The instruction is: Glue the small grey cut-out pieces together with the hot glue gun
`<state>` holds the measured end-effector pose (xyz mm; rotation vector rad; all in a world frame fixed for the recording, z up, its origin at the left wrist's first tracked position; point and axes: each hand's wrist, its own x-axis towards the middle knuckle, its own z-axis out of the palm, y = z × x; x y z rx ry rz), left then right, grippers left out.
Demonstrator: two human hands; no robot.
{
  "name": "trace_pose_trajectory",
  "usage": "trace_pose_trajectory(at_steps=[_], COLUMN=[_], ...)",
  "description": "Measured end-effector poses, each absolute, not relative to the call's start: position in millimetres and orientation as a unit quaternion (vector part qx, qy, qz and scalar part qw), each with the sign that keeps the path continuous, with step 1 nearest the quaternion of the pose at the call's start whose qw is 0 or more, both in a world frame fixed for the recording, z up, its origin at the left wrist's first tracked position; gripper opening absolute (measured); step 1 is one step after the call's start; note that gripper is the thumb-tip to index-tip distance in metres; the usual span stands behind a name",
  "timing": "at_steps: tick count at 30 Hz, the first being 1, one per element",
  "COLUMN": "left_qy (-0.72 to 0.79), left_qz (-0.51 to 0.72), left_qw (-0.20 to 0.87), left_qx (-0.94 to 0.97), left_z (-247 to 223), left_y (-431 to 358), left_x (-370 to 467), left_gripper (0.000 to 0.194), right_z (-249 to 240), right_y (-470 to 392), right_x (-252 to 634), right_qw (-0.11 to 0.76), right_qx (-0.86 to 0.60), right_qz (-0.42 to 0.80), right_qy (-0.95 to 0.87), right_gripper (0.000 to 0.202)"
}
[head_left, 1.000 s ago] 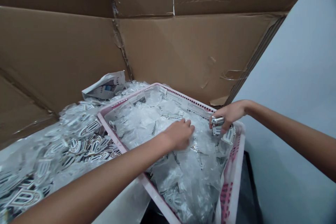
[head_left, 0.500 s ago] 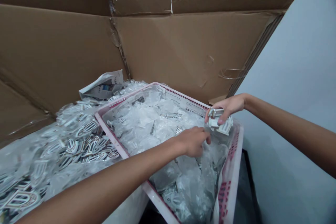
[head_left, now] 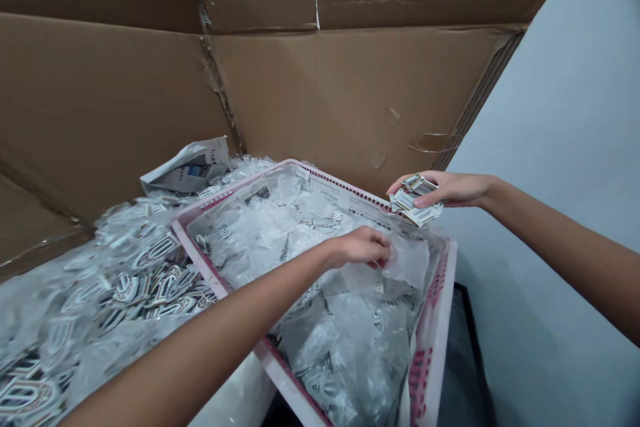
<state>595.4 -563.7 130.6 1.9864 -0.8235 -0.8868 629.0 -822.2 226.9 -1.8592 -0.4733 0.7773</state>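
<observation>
right of centre, the right hand (head_left: 440,188) pinches overlapping white pieces (head_left: 423,215), which could slide apart if its thumb loosens; just below, the left hand (head_left: 363,245) pinches a clear bag (head_left: 413,263), which could snag on jumbled bags (head_left: 350,330) beneath. outward: at least three held pieces, one pinched bag, uncountable others, one basket (head_left: 447,320), one newspaper (head_left: 173,172) mid-left.

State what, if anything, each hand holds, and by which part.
The right hand grips a bunch of white pieces around their middle. The left hand seems to pinch some clear plastic by its edge.
</observation>
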Motion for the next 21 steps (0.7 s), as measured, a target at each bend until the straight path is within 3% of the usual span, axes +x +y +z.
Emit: trace_pose_trajectory(at_steps=[3,5,10,17,21], left_qy=[-0.341,-0.360,-0.456,-0.615,-0.604], left_qz=[-0.350,-0.324,-0.119,-0.054,-0.055], left_qw=[0.276,0.225,0.122,-0.056,-0.049], left_qx=[0.828,0.845,0.873,0.785,0.794], left_z=[135.7,136.3,133.8,103.0,107.7], left_y=[-543.9,-538.3,-549.3,-577.2,-582.6], left_x=[602.0,601.5,586.9,556.5,556.6], left_gripper=[0.017,0.027,0.050,0.029,0.026], right_z=[223.7,222.0,221.7,214.5,211.5], right_y=[-828.7,-831.1,-832.7,-835.8,-841.1], right_x=[628.4,628.0,624.1,619.0,617.5], right_qw=[0.521,0.514,0.504,0.495,0.499], right_qx=[-0.773,-0.780,-0.798,-0.798,-0.799], right_qz=[0.313,0.313,0.296,0.302,0.296], right_qy=[-0.182,-0.172,-0.150,-0.163,-0.159], right_gripper=[0.063,0.064,0.068,0.066,0.062])
